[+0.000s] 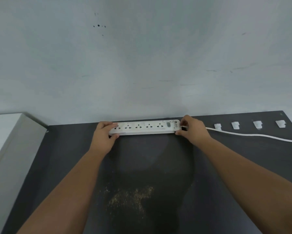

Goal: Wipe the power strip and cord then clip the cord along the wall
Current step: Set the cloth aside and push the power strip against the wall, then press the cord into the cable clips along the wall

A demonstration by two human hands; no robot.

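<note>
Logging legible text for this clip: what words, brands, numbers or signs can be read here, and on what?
Power strip, right end by the switch: a dark round logo and short brand word, rotated sideways, too small and blurred to read.
Cable clips, cord, wall: no text visible.

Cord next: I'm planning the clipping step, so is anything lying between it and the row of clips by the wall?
Nothing visible does. The cord runs right from the power strip across bare tabletop, just in front of the four white clips. Left hand and right hand grip the strip's ends.
</note>
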